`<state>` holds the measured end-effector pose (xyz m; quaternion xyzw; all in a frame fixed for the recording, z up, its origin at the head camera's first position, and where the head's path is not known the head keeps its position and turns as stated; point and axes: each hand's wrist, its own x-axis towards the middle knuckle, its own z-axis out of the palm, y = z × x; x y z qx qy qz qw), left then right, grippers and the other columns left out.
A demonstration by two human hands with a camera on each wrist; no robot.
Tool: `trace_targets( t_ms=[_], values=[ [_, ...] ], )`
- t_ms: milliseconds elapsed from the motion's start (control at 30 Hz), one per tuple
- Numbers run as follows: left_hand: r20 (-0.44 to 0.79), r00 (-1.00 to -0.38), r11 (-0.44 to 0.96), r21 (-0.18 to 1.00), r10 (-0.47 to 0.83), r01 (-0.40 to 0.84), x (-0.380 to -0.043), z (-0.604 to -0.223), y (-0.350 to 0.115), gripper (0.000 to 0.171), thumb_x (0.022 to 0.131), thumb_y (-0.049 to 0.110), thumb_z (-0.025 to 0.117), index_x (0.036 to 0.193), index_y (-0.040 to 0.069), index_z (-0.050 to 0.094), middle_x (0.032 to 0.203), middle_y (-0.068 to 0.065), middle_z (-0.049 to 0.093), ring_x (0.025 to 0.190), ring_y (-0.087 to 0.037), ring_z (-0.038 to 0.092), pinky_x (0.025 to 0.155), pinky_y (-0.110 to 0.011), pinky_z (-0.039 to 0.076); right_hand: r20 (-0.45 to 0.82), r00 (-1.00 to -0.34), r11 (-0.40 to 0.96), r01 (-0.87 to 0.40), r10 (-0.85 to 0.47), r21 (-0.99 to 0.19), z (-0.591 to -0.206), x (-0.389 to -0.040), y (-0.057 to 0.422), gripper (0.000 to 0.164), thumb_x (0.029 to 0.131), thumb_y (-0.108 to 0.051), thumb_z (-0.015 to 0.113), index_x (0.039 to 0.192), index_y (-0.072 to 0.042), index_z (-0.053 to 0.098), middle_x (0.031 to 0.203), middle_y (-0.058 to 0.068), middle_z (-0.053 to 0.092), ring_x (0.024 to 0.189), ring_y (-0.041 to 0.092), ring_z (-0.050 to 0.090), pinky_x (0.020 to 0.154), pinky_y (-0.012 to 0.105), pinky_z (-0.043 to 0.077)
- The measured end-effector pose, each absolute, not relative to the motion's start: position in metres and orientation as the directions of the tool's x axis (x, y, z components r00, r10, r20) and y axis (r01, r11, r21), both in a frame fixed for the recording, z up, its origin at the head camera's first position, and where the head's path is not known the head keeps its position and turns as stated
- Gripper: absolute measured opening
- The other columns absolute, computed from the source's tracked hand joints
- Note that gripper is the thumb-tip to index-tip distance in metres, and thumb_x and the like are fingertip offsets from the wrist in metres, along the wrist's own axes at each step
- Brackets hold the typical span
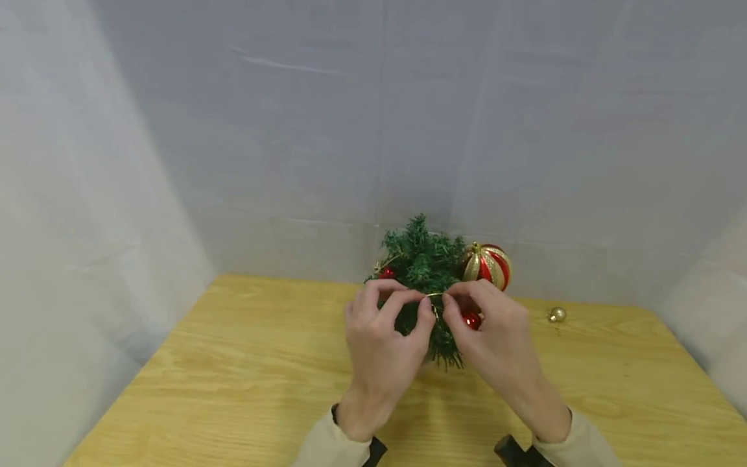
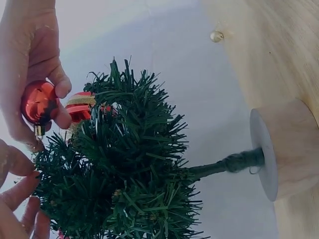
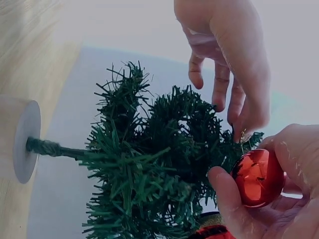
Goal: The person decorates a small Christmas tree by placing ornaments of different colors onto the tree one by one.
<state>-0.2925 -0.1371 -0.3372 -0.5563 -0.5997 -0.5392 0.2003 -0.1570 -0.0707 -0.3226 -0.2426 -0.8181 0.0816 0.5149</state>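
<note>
Left grip [image 1: 382,327] and right grip [image 1: 498,334] each pinch gold cord [image 1: 434,295] at fingertips; red bauble [image 3: 259,178] lies within right grip's curled fingers, beside green tree [image 1: 426,263].

The bushy green tree of plastic-looking needles [image 1: 423,256] is looking matt and bristly, while its slim green stem [image 2: 240,162] is showing a rough, wrapped surface. The round pale wooden base [image 2: 296,149] is showing grain along its side and a smooth, matt grey top. The small round red plastic-looking ornament [image 2: 39,102] is reflecting like a mirror, and its small gold metallic cap [image 2: 39,130] is gleaming. The large round red-and-gold striped ornament [image 1: 487,264] is pairing glossy red bands with grainy, glittery gold. The yellow wooden tabletop [image 1: 262,350] is showing smooth grain, the pale grey sheet [image 1: 262,162] is looking matt and creased, and 2 beige cloth sleeves [image 1: 335,444] are looking matt.
</note>
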Motion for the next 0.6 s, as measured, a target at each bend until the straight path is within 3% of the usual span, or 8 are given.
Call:
trace_targets(
  t_ms=[600],
  values=[
    [0.800,-0.324,-0.068,0.411,0.504,0.909,-0.295,-0.329,-0.137,0.007,0.086,0.024,0.079,0.082,0.018,0.076,0.096,-0.003,0.062,0.077,-0.020,0.052,0.074,-0.037,0.036,0.746,-0.381,0.818,0.435,0.546,-0.377,-0.323,-0.169,-0.073,0.007,0.087,-0.002,0.075,0.090,-0.009,0.073,0.075,0.001,0.064,0.061,0.006,0.055,0.054,0.022,0.046]
  ],
)
